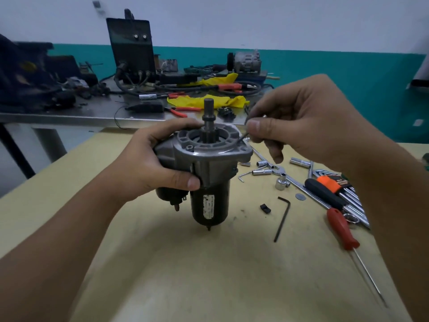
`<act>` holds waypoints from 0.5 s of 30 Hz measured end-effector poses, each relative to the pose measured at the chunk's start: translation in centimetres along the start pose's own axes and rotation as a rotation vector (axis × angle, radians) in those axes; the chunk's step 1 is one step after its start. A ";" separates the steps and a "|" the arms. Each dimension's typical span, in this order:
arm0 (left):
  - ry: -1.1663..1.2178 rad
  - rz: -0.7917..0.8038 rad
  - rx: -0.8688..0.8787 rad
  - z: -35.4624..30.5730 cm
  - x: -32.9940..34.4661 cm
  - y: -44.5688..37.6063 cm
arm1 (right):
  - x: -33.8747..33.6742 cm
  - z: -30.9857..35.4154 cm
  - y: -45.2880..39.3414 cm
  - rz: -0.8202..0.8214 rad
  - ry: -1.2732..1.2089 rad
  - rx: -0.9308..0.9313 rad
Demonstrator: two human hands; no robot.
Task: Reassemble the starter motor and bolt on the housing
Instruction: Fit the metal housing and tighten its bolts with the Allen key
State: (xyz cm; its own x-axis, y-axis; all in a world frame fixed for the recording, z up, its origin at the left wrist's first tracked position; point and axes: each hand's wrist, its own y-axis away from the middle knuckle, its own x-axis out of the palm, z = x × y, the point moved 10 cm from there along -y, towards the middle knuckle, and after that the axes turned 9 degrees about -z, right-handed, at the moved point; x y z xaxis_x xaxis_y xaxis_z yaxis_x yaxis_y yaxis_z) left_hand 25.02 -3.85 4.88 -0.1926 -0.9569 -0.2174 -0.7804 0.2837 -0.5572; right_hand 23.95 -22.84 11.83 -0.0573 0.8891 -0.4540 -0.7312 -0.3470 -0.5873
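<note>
Both forearms are bare from the frame's lower edge to the wrists; no sleeve shows. The left hand (148, 166) and the right hand (299, 122) are bare as well, ungloved, with no ring, watch or band visible. The fingers (256, 125) end in short, trimmed nails.

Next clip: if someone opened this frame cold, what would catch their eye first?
The starter motor, held upright at the centre of the tan table with its shaft pointing up, gripped from the side by the left hand. Next, the right hand just above its grey housing, pinching a thin dark tool angled down at the flange. Then the sockets, hex keys and red-handled screwdriver scattered on the table to the right.
</note>
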 end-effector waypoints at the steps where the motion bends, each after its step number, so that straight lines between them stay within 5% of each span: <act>1: -0.017 0.023 0.003 -0.2 0.4 -0.2 | 0.1 0.0 0.0 0.015 0.036 -0.013; 6: -0.064 0.114 0.009 -0.6 2.3 -1.4 | -0.2 -1.2 -0.3 0.018 0.169 0.005; 15: -0.036 0.129 0.002 -0.2 2.0 -1.4 | -1.2 0.9 0.9 -0.121 -0.054 -0.208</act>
State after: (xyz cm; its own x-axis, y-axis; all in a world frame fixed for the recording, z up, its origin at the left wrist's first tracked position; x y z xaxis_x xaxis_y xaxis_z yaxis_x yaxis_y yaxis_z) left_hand 25.68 -6.13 5.39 -0.2701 -0.9096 -0.3156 -0.7493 0.4044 -0.5245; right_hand 22.78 -23.96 12.42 -0.0183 0.9405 -0.3393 -0.5792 -0.2866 -0.7631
